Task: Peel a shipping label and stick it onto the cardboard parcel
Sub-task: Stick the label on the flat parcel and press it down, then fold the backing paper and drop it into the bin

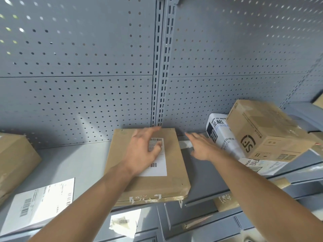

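A flat cardboard parcel (174,180) lies on the grey shelf (73,163), its near edge overhanging the shelf front. A white shipping label (160,169) with barcodes lies flat on the parcel's top. My left hand (143,151) rests palm down on the label, fingers spread and reaching toward the parcel's far edge. My right hand (201,147) hovers open just right of the parcel, above the shelf, holding nothing.
A sheet of labels (40,205) lies at the shelf's front left, beside a brown box (14,163). At the right, an SF-marked carton (267,133) leans on a white printed package (220,135). A perforated grey back panel (87,67) rises behind. A crumpled paper (124,222) lies below.
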